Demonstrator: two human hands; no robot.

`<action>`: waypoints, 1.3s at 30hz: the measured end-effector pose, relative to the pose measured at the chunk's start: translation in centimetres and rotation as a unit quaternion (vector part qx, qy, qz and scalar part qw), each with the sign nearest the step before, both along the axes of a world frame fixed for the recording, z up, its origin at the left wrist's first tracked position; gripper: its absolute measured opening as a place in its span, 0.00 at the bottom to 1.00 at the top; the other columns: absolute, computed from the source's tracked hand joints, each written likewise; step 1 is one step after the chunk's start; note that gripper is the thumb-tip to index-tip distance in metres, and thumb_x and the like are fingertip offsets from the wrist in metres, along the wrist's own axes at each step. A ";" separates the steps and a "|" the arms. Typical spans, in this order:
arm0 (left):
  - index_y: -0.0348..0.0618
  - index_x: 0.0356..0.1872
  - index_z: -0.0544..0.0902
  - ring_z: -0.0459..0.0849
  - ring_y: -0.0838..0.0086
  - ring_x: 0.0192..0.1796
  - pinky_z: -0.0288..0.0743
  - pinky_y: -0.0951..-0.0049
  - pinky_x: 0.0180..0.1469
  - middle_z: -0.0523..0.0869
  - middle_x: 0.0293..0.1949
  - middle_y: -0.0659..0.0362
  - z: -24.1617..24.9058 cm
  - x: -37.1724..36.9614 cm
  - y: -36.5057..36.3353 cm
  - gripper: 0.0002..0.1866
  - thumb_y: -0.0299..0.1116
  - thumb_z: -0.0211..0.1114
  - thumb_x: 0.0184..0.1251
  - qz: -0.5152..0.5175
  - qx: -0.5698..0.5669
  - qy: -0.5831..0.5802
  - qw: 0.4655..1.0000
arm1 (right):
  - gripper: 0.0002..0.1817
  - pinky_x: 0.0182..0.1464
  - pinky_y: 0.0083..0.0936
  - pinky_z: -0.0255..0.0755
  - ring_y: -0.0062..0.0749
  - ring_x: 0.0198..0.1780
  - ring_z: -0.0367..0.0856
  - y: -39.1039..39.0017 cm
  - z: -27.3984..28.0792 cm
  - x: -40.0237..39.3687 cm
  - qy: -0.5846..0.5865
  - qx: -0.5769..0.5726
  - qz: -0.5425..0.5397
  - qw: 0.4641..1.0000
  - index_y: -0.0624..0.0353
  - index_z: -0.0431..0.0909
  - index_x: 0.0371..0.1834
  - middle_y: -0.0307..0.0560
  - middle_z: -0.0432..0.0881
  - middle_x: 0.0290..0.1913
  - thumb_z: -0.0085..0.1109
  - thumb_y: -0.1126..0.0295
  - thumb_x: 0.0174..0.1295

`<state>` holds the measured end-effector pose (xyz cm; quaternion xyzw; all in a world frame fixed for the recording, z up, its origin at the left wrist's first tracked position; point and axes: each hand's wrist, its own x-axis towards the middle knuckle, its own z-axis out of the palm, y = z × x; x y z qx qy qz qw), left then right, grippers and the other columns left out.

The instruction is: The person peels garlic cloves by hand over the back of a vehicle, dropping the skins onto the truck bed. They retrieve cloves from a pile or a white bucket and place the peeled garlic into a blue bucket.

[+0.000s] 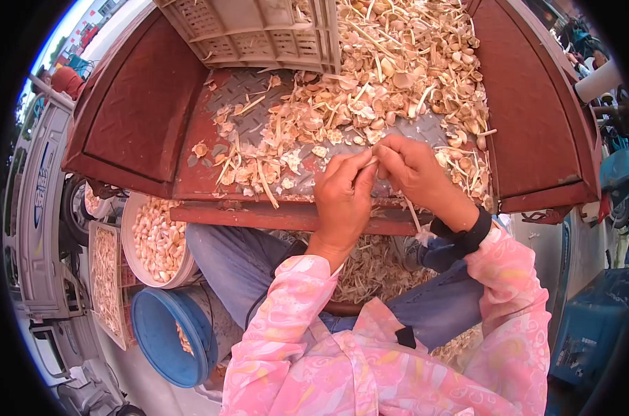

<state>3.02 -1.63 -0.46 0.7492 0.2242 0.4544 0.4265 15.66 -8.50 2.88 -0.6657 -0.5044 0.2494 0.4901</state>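
Left hand (342, 197): fingers curled, thumb and forefinger pinching a small pale piece, apparently garlic (374, 161). Right hand (418, 170): fingertips pressed together on the same piece, meeting the left. Piece is mostly hidden by the fingers; it sits over the near edge of the red cart bed (210, 197). A stem (412, 213) hangs below the right hand. Husks (397, 76) lie beyond, a crate (273, 41) far left; cloves (158, 236) fill a bucket (178, 279) near left.

Handling (judged): very light; firm inside, skin dry, thin and brittle; bare flesh probably slippery. Best hold: fingertip pinch on the sides, near the root end.

Writing: blue lettering (41, 177) on the truck (33, 243) at left, sideways, too small to read. No other label legible from where I stand.
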 end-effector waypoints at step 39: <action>0.36 0.52 0.76 0.76 0.86 0.29 0.71 0.86 0.28 0.82 0.32 0.63 0.7 0.6 -0.7 0.15 0.32 0.58 0.68 -0.154 -0.316 -0.006 0.936 | 0.16 0.25 0.27 0.65 0.25 0.22 0.72 -0.5 -0.3 0.9 -0.130 0.001 -0.033 0.991 0.65 0.73 0.26 0.45 0.73 0.18 0.51 0.62 0.64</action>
